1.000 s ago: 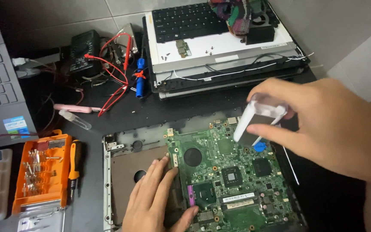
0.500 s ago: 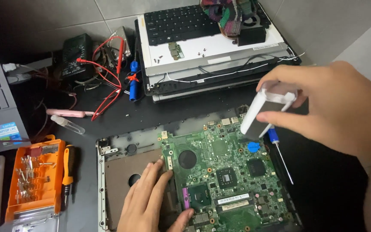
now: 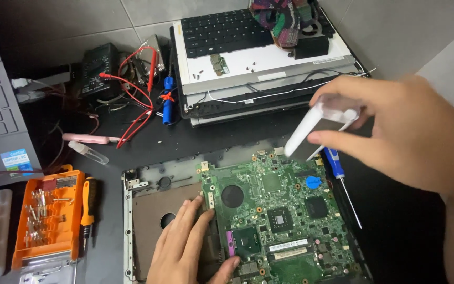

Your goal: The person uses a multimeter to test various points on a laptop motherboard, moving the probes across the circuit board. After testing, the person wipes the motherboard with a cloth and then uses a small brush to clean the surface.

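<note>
Since half a second ago, right hand [image 3: 411, 137] has lifted a little and swung right; the white plastic piece [image 3: 311, 129] in it now hangs blurred above the top right corner of the green circuit board [image 3: 279, 215], clear of it. Fingers closed on that piece, thumb and forefinger pinching the upper end, long end pointing down-left toward the board. What the piece is, I cannot tell.

Left hand [image 3: 185, 247] unchanged: flat, fingers spread, holding nothing, pressing on the board's left edge and the brown panel [image 3: 151, 210] beside it, apparently to steady the board in the grey laptop base [image 3: 132, 184]. Hands well apart.

Blue-handled screwdriver [image 3: 337, 165] lies just right of the board, near the right hand, tip toward the person. Orange bit case [image 3: 48, 215] open at the left with an orange and black driver [image 3: 88, 202] beside it. Behind the board, a stripped laptop stack [image 3: 264, 68] with loose screws parked on its pale top, black keyboard above. Red test leads [image 3: 137, 94] and a dark meter [image 3: 98, 66] pushed back left; small clear vial [image 3: 88, 152] nearer.
</note>
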